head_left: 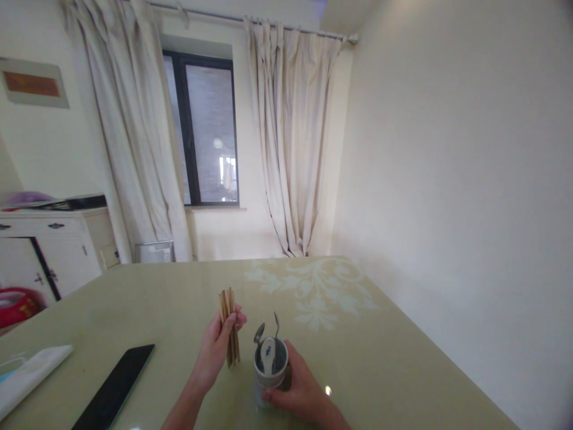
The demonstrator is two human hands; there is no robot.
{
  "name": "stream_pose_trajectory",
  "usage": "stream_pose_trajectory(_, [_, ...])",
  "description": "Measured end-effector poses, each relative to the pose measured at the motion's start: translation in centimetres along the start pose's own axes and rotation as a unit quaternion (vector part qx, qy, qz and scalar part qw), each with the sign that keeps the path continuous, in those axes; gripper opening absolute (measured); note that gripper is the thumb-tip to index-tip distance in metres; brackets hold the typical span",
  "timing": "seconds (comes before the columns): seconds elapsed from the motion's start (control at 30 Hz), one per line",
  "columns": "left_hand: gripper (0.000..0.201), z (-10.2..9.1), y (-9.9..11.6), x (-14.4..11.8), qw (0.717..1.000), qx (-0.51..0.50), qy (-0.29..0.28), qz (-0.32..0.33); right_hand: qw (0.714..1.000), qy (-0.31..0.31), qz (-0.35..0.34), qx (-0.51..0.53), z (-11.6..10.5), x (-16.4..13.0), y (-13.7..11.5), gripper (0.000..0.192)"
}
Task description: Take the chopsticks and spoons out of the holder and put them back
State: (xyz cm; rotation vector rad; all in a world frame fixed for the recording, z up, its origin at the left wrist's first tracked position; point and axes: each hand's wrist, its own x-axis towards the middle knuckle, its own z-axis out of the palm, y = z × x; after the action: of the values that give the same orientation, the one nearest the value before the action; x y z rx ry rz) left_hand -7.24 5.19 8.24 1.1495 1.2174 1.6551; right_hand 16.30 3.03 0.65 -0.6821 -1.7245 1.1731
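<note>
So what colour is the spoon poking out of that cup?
The ceramic spoon in the grey cylindrical holder is white with a small blue mark, seen in the head view.

Table (380, 358) in the foreground, its right edge near the wall. On it, near the front edge — cup (270, 376) in the right hand (302, 393), spoons (267, 352) standing in it. Just left of the cup, a bundle of chopsticks (230, 325) upright in the left hand (215, 349). Further left, a phone (117, 385) lies flat; beyond it, at the table's left edge, a folded cloth (31, 373). Behind the table — window (206, 128) between curtains; cabinet (49, 251) at far left.
</note>
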Motion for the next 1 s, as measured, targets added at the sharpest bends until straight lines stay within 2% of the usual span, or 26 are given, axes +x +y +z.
stream_pose_trajectory(0.13, [0.070,0.0,-1.9,-0.3,1.000,0.013,0.003,-0.005,1.000,0.007,0.008,-0.015,0.0,-0.1,0.0,0.085])
stream_pose_trajectory(0.3, [0.077,-0.3,-4.3,-0.4,0.998,0.010,0.012,-0.061,1.000,0.003,0.010,-0.021,-0.1,-0.1,-0.2,0.084])
stream_pose_trajectory(0.37, [0.075,-0.9,-4.5,0.0,0.996,0.012,-0.007,-0.093,1.000,0.002,0.015,-0.015,-0.1,0.0,-0.3,0.085])
stream_pose_trajectory(0.43, [0.069,-1.8,-4.4,0.9,0.990,0.063,-0.049,-0.115,1.000,0.001,0.018,-0.012,-0.1,0.0,-0.4,0.084])
stream_pose_trajectory(0.5, [0.059,-2.8,-4.3,1.9,0.975,0.182,-0.086,-0.097,1.000,0.004,0.018,-0.017,-0.1,0.1,-0.4,0.083])
stream_pose_trajectory(0.6, [0.046,-3.7,-4.8,3.3,0.936,0.337,-0.089,-0.054,1.000,0.007,0.013,-0.009,0.0,0.2,-0.5,0.084])
stream_pose_trajectory(0.77, [0.026,-3.6,-7.0,3.4,0.885,0.457,-0.057,-0.074,1.000,-0.003,0.006,0.016,0.1,0.3,-0.5,0.087])
stream_pose_trajectory(0.87, [0.031,-2.9,-7.9,2.4,0.852,0.516,-0.044,-0.078,1.000,-0.007,0.009,0.019,0.1,0.3,-0.1,0.089])
stream_pose_trajectory(1.0, [0.036,-2.5,-8.3,1.7,0.828,0.554,-0.049,-0.068,1.000,-0.005,0.012,0.014,0.0,0.2,0.1,0.088])
